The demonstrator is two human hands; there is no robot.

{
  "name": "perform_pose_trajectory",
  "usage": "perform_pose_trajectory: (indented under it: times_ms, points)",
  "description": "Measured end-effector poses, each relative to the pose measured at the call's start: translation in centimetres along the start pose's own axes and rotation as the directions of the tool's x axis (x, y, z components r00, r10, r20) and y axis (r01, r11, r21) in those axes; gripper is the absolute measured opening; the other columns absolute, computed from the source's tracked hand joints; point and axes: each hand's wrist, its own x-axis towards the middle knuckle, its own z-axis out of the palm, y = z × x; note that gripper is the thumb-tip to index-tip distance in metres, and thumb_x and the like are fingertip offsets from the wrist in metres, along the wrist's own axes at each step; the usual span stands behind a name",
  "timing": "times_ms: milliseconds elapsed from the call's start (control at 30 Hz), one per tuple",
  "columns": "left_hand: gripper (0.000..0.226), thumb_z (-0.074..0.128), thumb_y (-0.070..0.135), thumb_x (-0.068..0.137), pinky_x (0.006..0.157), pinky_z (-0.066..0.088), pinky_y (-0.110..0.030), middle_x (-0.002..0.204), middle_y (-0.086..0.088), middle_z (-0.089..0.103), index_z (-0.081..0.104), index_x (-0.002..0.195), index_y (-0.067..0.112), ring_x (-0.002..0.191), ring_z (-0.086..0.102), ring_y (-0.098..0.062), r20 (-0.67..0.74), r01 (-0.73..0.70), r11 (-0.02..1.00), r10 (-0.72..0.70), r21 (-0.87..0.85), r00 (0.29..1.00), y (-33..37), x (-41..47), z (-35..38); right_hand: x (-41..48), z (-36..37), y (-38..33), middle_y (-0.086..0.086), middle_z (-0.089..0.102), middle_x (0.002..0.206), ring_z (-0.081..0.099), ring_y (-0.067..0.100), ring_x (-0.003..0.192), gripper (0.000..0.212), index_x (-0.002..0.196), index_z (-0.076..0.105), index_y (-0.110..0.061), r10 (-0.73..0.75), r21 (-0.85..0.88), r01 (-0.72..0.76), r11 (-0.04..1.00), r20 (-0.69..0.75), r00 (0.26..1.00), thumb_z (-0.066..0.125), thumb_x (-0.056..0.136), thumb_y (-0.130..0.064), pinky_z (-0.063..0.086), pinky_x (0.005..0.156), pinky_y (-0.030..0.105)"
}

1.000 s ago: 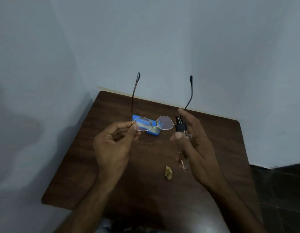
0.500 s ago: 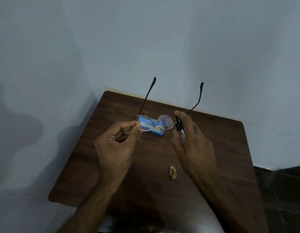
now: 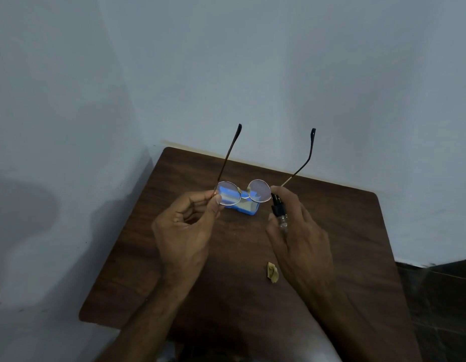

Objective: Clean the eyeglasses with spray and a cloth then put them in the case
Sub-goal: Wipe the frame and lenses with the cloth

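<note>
Okay, left hand (image 3: 184, 231) pinches the eyeglasses (image 3: 259, 190) at the left lens rim, thumb and forefinger. The eyeglasses are held up over the tabletop (image 3: 344, 231), arms unfolded and pointing away toward the wall (image 3: 252, 74). Right hand (image 3: 302, 236) grips a small spray bottle (image 3: 278, 214), fingers curled round it, forefinger on top of the black nozzle, nozzle just beside the right lens. A blue case (image 3: 250, 209) lies on the tabletop behind the eyeglasses, partly seen through the lenses. A small tan crumpled scrap (image 3: 272, 272) lies on the tabletop near the right wrist; can't tell what it is.
</note>
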Motion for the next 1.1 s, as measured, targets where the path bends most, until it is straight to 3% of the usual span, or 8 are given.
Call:
perform_pose_trajectory:
  times_ms: [67,267,533,667,733,800,933,1100]
  points:
    - [0.022,0.081,0.018,0.088,0.078,0.065,-0.027,0.097,0.01,0.08,0.078,0.11,0.018,0.091,0.078,-0.005,0.014,-0.026,1.0,0.026,0.002,1.0,0.1,0.0,-0.1,-0.4,0.0,-1.5,-0.011,0.065,0.14,0.061,-0.003,0.105,0.054,0.148,0.038,-0.045,-0.034,0.111,0.029,0.993,0.037,0.999,0.057,0.1,-0.03,0.045,0.076,0.003]
    - [0.024,0.082,0.014,0.087,0.082,0.061,-0.018,0.101,0.007,0.08,0.079,0.11,0.008,0.094,0.077,-0.003,0.032,-0.096,0.995,0.095,0.009,0.995,0.3,0.2,-0.1,-0.1,1.9,-3.6,-0.01,0.067,0.131,0.069,0.011,0.089,0.051,0.144,0.043,-0.041,-0.118,0.127,0.122,0.984,-0.04,0.992,0.054,0.096,-0.028,0.062,0.07,0.038]
    - [0.023,0.083,0.012,0.088,0.082,0.065,-0.033,0.1,0.003,0.081,0.079,0.111,0.008,0.092,0.079,-0.009,0.053,-0.073,0.997,0.074,-0.018,0.996,-0.2,0.1,0.3,0.4,2.8,-2.9,0.0,0.069,0.127,0.073,0.019,0.09,0.05,0.144,0.044,-0.033,-0.125,0.061,0.13,0.99,-0.073,0.989,0.06,0.098,-0.02,0.064,0.068,0.045]
    - [0.023,0.083,0.012,0.088,0.082,0.065,-0.034,0.099,0.005,0.081,0.08,0.11,0.01,0.092,0.079,-0.009,0.069,-0.05,0.999,0.052,-0.02,0.996,-0.5,0.1,0.8,-0.5,2.4,-2.5,-0.013,0.066,0.138,0.07,0.003,0.095,0.065,0.152,0.034,-0.043,-0.026,0.155,0.042,0.987,-0.102,0.994,0.063,0.1,-0.02,0.06,0.078,0.025]
    - [0.023,0.083,0.012,0.088,0.081,0.066,-0.033,0.099,0.004,0.081,0.08,0.111,0.009,0.092,0.079,-0.009,0.08,-0.025,0.999,0.027,-0.02,0.996,-0.6,0.0,1.2,-1.4,1.8,-1.8,-0.034,0.06,0.128,0.064,-0.015,0.097,0.069,0.154,0.027,-0.049,0.052,0.246,-0.028,0.969,-0.09,0.995,0.062,0.101,-0.024,0.051,0.08,0.006]
    - [0.023,0.082,0.012,0.088,0.078,0.066,-0.031,0.098,0.006,0.081,0.079,0.11,0.011,0.091,0.079,-0.007,0.088,-0.003,1.0,0.005,-0.023,0.996,-0.8,0.0,1.5,-2.5,1.6,-0.1,-0.043,0.055,0.12,0.061,-0.022,0.1,0.061,0.154,0.031,-0.046,0.106,0.307,-0.066,0.949,-0.116,0.988,0.06,0.104,-0.029,0.047,0.081,0.001]
    - [0.021,0.081,0.009,0.088,0.076,0.065,-0.028,0.095,0.005,0.082,0.079,0.109,0.01,0.09,0.08,-0.012,0.082,0.081,0.993,-0.073,-0.091,0.994,-1.2,0.1,1.9,-4.0,2.7,6.0,-0.031,0.064,0.114,0.065,-0.007,0.1,0.036,0.14,0.046,-0.029,0.216,0.376,-0.121,0.918,-0.22,0.951,0.055,0.105,-0.025,0.049,0.081,0.009]
    - [0.021,0.08,0.007,0.088,0.075,0.064,-0.023,0.098,0.006,0.082,0.077,0.109,0.009,0.085,0.081,-0.015,0.106,0.104,0.986,-0.091,-0.132,0.99,-1.4,-0.3,2.5,-3.9,6.1,15.0,-0.01,0.067,0.129,0.065,0.006,0.114,0.028,0.126,0.045,-0.034,0.464,0.44,-0.378,0.814,-0.103,0.88,0.056,0.108,-0.016,0.056,0.093,0.035]
